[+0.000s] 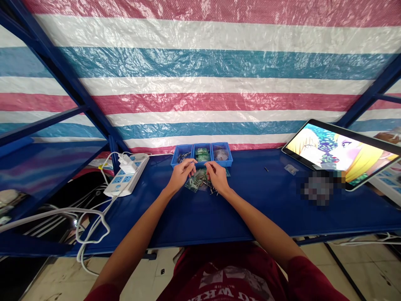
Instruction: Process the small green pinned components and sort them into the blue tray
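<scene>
The packet pile (194, 183) lay on the blue table (200, 221), toward its far edge. A three-compartment tray (211, 151) stood just beyond, along that edge. The left hand (181, 174) and right hand (218, 175) flanked the pile, fingers (190, 167) narrow; whether they gripped anything, I could not tell. Thin metal pieces (214, 191) lay loose among the packets.

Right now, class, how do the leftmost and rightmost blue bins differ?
Contents: the leftmost bin holds slender, dark pieces; the rightmost bin holds a pale, see-through heap. Position: the leftmost bin is nearer the left hand, the rightmost bin nearer the right hand. Both are blue and stand in one row on the table.
</scene>
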`<state>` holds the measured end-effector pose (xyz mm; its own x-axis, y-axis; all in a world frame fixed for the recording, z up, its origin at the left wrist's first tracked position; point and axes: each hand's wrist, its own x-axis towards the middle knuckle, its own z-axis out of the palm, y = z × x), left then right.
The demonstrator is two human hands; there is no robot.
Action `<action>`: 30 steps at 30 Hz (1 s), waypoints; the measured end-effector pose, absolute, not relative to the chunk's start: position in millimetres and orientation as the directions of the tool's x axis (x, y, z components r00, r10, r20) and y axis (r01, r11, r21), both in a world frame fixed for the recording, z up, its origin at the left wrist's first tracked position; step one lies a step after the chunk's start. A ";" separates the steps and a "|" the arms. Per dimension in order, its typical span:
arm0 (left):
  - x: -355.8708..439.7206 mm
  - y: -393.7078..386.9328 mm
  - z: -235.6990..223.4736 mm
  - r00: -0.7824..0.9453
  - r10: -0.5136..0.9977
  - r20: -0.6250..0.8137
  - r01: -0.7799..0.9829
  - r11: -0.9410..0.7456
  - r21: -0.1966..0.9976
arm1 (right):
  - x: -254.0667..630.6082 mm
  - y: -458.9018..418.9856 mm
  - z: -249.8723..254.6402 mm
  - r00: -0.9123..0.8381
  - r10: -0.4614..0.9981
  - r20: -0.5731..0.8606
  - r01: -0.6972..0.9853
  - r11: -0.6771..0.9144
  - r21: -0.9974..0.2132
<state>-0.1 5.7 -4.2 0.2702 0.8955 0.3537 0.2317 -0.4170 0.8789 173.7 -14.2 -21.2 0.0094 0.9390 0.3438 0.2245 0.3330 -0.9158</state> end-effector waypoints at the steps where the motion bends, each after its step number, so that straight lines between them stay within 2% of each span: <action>1: -1.2 6.0 -3.9 0.293 0.888 0.355 0.298 -0.438 0.848 | 174.0 -14.4 -20.7 0.014 0.937 0.350 0.229 0.337 -0.913; 5: -3.3 6.4 -1.5 0.336 0.866 0.371 0.423 -0.491 0.762 | 174.8 -13.7 -21.4 0.035 0.922 0.385 0.267 0.363 -0.893; 15: -3.0 4.7 -2.2 0.326 0.899 0.291 0.279 -0.386 0.879 | 171.8 -15.3 -20.4 -0.150 0.895 0.420 0.295 0.446 -0.845; 24: -2.9 7.7 -2.9 0.271 0.908 0.319 0.252 -0.386 0.887 | 173.6 -14.4 -20.6 -0.035 0.931 0.362 0.245 0.360 -0.900; 27: -3.0 8.8 -4.1 0.167 0.908 0.384 0.282 -0.417 0.864 | 173.9 -15.1 -19.0 -0.024 0.936 0.352 0.247 0.347 -0.905; 30: -8.8 12.5 -2.8 -0.048 0.845 0.533 0.409 -0.470 0.782 | 175.4 -12.7 -21.0 0.010 0.934 0.357 0.276 0.341 -0.899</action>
<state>-8.8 12.5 -2.8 -0.0482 0.8447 0.5330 0.4092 -0.4701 0.7820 175.4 -12.7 -21.0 0.0096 0.9340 0.3571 0.2756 0.3408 -0.8988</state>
